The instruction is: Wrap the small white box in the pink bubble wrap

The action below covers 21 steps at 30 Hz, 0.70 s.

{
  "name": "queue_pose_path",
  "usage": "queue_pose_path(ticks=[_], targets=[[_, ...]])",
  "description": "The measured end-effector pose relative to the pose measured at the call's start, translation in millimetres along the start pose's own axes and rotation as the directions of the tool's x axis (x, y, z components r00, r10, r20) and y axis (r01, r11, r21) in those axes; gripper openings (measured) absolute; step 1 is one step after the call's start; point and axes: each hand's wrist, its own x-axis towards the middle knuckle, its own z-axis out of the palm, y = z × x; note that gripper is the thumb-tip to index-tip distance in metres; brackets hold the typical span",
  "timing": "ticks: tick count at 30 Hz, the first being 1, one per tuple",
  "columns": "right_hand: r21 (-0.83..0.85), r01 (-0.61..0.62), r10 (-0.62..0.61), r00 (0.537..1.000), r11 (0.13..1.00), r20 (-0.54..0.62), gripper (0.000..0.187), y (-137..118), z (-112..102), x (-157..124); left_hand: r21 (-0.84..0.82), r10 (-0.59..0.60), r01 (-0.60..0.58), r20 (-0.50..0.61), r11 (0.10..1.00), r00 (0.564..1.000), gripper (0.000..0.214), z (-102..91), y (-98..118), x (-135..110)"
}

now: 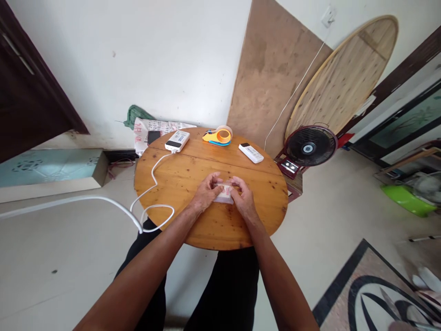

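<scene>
Both my hands meet over a small pale, pinkish-white object (223, 195) at the middle of a round wooden table (172, 179). My left hand (206, 192) curls its fingers over the object's left end. From the other side, my right hand (243, 196) grips the right end, fingers bent. The object lies on the tabletop and is mostly hidden by my fingers, so I cannot name it.
On the table's far side lie a white power bank (177, 140) with a white cable (151, 184) trailing off the left edge, an orange-and-blue tape dispenser (218, 136) and a white remote (251, 152). A black fan (310, 147), wooden boards and a bag stand behind.
</scene>
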Motion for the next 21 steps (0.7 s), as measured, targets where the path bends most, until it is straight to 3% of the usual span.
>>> queue_pose_path(ticks=[7,21], targets=[[0.142,-0.003,-0.007,0.997,0.99,0.073,0.043,-2.6,3.5,-1.5,0.017,0.007,-0.007,0.017,1.0,1.0,0.059,-1.7,-0.9,0.3],[0.154,0.081,-0.092,0.994,0.985,0.066,0.037,-4.8,4.9,-1.9,0.01,-0.008,0.008,0.052,1.0,0.999,0.057,0.8,4.0,-2.4]])
